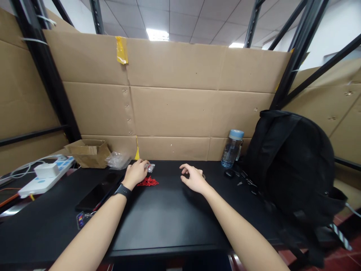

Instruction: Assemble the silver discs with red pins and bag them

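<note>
My left hand, with a dark watch on the wrist, is at the back left of the black table. Its fingers are bent around the near side of a small clear plastic bag with a bit of red in it; the fingertips are partly hidden. Just below, a loose heap of red cord lies on the tabletop. To the right, my right hand is held over the table, fingers curved and apart, with nothing in them. Part of a small object shows behind it, too hidden to name.
At left are a cardboard box, clear plastic wrap, a power strip and a dark phone. A water bottle, keys and a black backpack stand right. A cardboard wall closes the back.
</note>
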